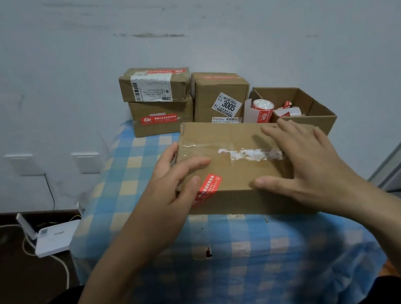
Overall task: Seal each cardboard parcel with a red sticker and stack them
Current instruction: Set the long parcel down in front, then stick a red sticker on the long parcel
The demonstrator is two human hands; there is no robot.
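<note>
A flat cardboard parcel [232, 144] lies in front of me on the checked tablecloth. A red sticker [209, 187] wraps over its near left edge. My left hand [172, 182] rests on the parcel's left end, its thumb pressing beside the sticker. My right hand [302, 154] lies flat on the right part of the top, fingers spread. Behind, two sealed parcels [159, 98] are stacked, and a taller parcel [219, 93] marked 3005 stands beside them. A roll of red stickers [262, 110] sits in an open carton.
The open carton [318, 109] stands at the back right of the small table [212, 268]. The wall is right behind the parcels. On the floor to the left lie a white router [55, 236] and cables.
</note>
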